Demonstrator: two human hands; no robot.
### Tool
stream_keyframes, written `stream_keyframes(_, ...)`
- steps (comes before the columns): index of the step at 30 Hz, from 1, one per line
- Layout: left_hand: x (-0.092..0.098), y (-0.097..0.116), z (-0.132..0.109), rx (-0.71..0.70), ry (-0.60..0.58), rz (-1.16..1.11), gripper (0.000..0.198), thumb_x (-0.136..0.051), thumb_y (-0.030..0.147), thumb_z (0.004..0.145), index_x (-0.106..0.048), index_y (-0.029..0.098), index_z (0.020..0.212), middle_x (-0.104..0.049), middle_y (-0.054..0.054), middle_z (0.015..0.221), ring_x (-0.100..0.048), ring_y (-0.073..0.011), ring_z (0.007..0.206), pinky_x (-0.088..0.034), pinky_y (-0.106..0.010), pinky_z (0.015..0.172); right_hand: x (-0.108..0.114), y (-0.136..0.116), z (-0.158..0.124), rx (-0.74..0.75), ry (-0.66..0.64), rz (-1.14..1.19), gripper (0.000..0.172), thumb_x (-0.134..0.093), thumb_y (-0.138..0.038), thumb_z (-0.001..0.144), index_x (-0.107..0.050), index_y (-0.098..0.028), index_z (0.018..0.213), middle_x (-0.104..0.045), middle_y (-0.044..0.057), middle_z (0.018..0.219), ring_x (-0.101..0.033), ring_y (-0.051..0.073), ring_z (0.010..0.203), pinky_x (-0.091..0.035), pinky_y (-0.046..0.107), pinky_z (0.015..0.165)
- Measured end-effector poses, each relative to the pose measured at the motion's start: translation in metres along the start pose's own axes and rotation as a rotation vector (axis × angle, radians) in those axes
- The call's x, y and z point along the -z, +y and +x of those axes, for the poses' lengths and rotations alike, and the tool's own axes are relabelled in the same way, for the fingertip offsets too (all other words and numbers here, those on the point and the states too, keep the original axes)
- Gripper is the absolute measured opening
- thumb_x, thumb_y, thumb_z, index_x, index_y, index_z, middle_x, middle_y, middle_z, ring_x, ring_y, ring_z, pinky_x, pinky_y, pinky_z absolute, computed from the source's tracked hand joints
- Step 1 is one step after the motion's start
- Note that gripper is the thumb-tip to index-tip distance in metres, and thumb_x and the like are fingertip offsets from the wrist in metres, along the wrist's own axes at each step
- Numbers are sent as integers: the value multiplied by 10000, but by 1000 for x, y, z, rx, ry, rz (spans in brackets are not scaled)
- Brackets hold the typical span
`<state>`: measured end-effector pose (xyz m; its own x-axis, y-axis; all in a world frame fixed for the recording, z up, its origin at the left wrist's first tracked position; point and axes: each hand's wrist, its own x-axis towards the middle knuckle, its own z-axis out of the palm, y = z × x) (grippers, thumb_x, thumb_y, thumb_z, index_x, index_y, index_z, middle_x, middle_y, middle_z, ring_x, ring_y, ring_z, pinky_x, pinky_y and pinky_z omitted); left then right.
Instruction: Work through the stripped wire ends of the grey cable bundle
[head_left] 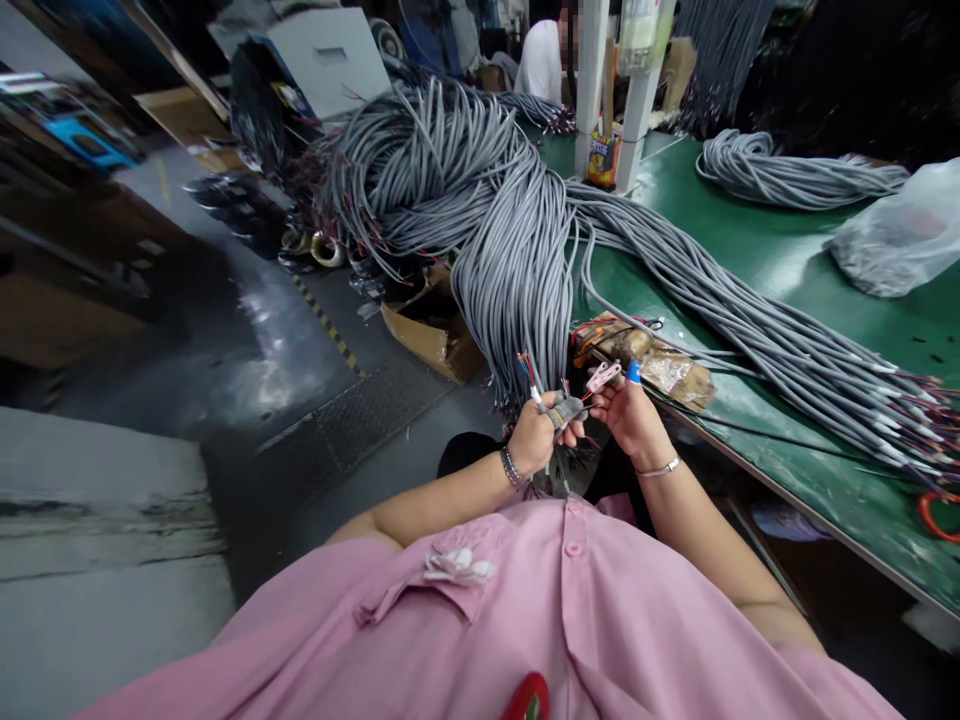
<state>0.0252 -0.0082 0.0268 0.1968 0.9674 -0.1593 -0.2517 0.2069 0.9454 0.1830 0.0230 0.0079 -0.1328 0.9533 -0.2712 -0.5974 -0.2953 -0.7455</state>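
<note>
My left hand (534, 432) is closed in a fist round the end of a grey cable (564, 410), whose thin coloured wires (527, 370) stick up above the fist. My right hand (628, 412) is closed too, pinching those wire ends between taped fingertips, one with blue tape. Both hands meet in front of my chest, just off the near edge of the green table (787, 250). A big bundle of grey cables (517, 240) hangs over that edge right behind my hands.
More grey cables (787, 340) lie across the table to the right, ending in coloured wires. A taped brown packet (660, 365), a coil (780, 175) and a plastic bag (900, 235) rest on it. Cardboard boxes (431, 325) stand on the floor. Another person (541, 60) sits far behind.
</note>
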Motion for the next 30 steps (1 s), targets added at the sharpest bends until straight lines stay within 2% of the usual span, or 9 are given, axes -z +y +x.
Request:
stream_keyframes(4, -4, 1, 4, -19, 14, -24, 345, -651, 471, 763, -603, 135, 698, -638, -21, 562, -520, -79, 386, -307, -203, 381, -7, -2, 3, 43, 7, 29, 380, -737, -562, 710, -631, -201, 762, -631, -11, 674, -547, 106, 576, -508, 229, 543)
stream_keyframes(10, -4, -3, 9, -25, 1, -59, 321, -629, 445, 784, -593, 139, 695, -632, -15, 558, -511, -73, 382, -294, -200, 377, -11, 4, 4, 5, -64, 152, 345, -728, -538, 736, -646, -209, 801, -633, -9, 703, -557, 118, 597, -496, 249, 554)
stream_keyframes(18, -4, -6, 9, 13, 0, -43, 325, -651, 445, 767, -590, 134, 697, -629, -16, 543, -500, -75, 366, -299, -200, 365, -13, 9, 11, 66, -14, 207, 264, -746, -461, 750, -650, -216, 747, -626, -17, 680, -544, 117, 572, -502, 243, 549)
stream_keyframes(22, -3, -6, 7, -6, -8, -79, 342, -655, 461, 755, -604, 127, 704, -629, -15, 543, -500, -80, 366, -339, -206, 373, -9, 11, 11, 52, -45, 245, 276, -727, -466, 772, -654, -200, 778, -640, -17, 698, -555, 101, 571, -513, 223, 562)
stream_keyframes(30, -6, -8, 10, -5, -3, -85, 331, -662, 448, 749, -602, 127, 697, -626, -17, 541, -497, -79, 362, -333, -200, 365, -9, 12, 12, 70, -53, 242, 281, -745, -463, 756, -654, -198, 756, -631, -27, 664, -558, 93, 563, -512, 221, 557)
